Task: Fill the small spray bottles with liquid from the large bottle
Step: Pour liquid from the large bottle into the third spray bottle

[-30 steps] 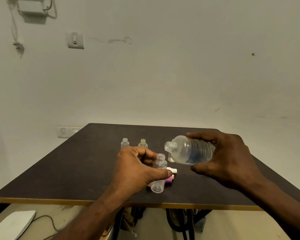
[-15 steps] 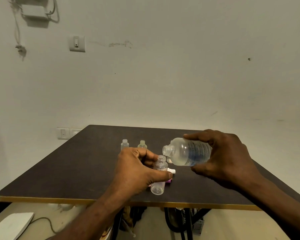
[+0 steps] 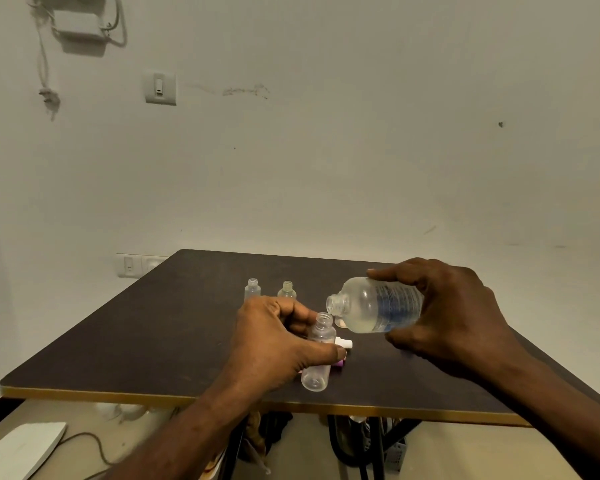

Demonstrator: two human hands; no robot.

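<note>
One narrow gap mattered: we held the large bottle (image 3: 378, 304) in our right hand (image 3: 454, 313), fingers wrapped round it, long axis near level, its mouth just above and right of the small spray bottle (image 3: 318, 351) our left hand (image 3: 274, 344) gripped upright. Behind that bottle stood two uncapped ones (image 3: 252, 289); a white spray cap (image 3: 344, 342) lay just right of it

large bottle (image 3: 378, 304) above small bottle (image 3: 319, 351)
</note>
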